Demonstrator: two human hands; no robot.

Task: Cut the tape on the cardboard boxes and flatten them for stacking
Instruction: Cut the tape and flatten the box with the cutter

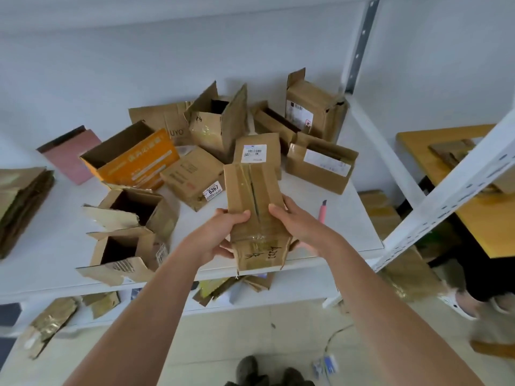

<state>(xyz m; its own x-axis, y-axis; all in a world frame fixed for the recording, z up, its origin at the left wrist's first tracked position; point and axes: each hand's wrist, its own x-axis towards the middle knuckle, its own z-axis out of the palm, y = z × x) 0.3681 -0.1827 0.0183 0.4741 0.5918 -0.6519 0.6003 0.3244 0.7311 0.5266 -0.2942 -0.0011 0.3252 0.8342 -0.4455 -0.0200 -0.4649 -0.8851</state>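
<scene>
Grip: my left hand (223, 232) and right hand (298, 227) clasp a slit box (252, 196).
Done: pile (19, 201) flattened.
Left: many boxes (217, 121) on desk (348, 218).

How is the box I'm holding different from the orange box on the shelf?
The held box is plain brown; the orange box is orange with white print. The held box is gripped by the left hand and right hand, above the shelf; the orange box lies on it. The held box's flaps are closed with a slit seam; the orange box gapes open. Both are cardboard.
</scene>
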